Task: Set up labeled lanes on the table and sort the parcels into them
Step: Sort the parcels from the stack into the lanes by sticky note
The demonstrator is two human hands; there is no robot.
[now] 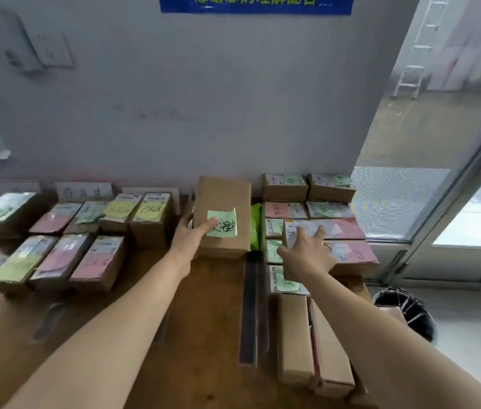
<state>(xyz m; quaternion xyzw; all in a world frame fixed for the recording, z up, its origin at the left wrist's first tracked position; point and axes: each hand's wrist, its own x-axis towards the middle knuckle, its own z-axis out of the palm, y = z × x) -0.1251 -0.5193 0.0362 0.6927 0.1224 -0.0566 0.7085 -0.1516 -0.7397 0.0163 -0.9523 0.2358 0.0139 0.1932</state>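
Step in hand (judged): seating two parcels into lanes at once.

- L hand (192, 231): fingers straight, forefinger flat on the green note (226, 221), thumb by the left edge of the big brown parcel (224, 196). Reads as pressing, not gripping. Parcel sits mid-table at the far edge, touching the wall, just left of a green packet (255, 225).
- R hand (307, 255): spread wide, palm down on a white-labelled parcel (310, 227) that rides on top of the right-lane stack (348, 228). Thumb hangs at its near-left corner. Can't tell if the thumb hooks under.
- Dark strip (249, 305) runs near-to-far on the table (203, 320), between the mid and right lanes.
- Left-lane parcels (85, 231) sit in two rows under a paper lane card (84, 191).

To do it well (my read):
- Rub the note down w/ the flat finger so it sticks; its corner looks lifted.
- Keep the brown parcel left of the strip, square to the wall.
- Slide the R parcel, don't lift it: the stack below is uneven, so it may tip.
- Leave labels face up and readable.
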